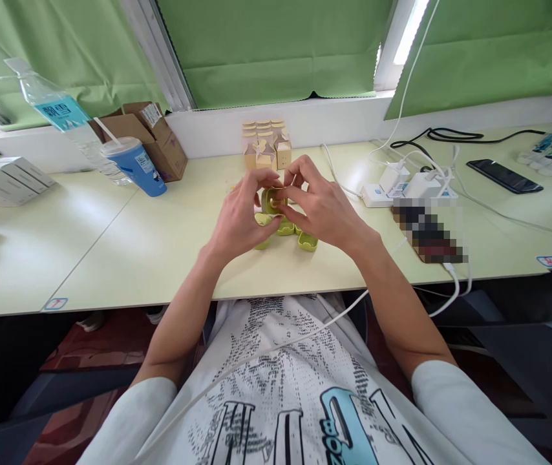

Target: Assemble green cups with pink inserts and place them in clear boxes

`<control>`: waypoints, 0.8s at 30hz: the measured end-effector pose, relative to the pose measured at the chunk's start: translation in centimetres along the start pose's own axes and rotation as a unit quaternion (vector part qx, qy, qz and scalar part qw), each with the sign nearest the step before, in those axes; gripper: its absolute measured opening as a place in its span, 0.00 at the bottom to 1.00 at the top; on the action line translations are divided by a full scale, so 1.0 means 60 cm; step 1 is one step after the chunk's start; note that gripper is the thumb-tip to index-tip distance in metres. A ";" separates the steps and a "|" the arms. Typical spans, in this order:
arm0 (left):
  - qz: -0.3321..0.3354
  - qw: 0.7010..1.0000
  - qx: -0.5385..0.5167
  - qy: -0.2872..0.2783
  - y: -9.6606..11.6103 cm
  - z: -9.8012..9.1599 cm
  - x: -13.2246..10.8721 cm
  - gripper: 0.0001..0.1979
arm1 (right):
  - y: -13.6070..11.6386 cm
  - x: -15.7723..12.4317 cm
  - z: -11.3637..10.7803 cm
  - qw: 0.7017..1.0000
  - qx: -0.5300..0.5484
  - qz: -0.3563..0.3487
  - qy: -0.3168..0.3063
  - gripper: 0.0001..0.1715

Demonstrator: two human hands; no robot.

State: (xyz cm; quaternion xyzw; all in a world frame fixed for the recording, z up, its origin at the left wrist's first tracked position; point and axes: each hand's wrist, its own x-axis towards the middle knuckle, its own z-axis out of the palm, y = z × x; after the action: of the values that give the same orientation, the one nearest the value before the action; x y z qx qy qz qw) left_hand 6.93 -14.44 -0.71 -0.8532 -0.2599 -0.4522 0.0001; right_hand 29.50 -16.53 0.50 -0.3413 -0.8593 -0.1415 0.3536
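Between my two hands is a small yellow-green square case [271, 201], its hollow inside facing me. My left hand [243, 213] grips its left side with thumb and fingers. On the other side, the fingertips of my right hand [323, 205] pinch its right edge; whether they also hold a small part inside it, I cannot make out. Below my hands, several similar green pieces lie on the table, among them an open green case [307, 242] under my right hand. Another green piece [262, 244] is partly covered by my left hand.
Small cardboard boxes [266, 145] stand behind my hands. To the left are a blue cup [138, 169], a leaning water bottle [70, 119], a brown carton [167, 145] and white boxes [2, 181]. A power strip [377, 196], cables and a black phone [505, 176] lie right.
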 end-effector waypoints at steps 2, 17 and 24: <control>-0.001 1.000 -0.003 0.003 0.000 -0.001 0.000 0.33 | -0.001 0.001 0.003 1.000 -0.025 0.001 -0.001 0.09; -0.015 1.000 -0.015 -0.006 0.000 -0.002 0.001 0.38 | -0.001 0.000 0.019 0.996 -0.075 -0.022 0.041 0.13; -0.012 1.000 -0.018 -0.001 0.001 -0.004 0.001 0.38 | 0.010 -0.002 0.020 0.997 -0.036 -0.042 0.046 0.10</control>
State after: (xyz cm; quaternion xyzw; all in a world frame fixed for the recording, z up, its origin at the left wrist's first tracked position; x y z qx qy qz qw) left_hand 6.80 -14.55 -0.52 -0.8504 -0.2622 -0.4556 -0.0209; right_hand 29.33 -15.58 -0.43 -0.3102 -0.8500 -0.2030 0.3742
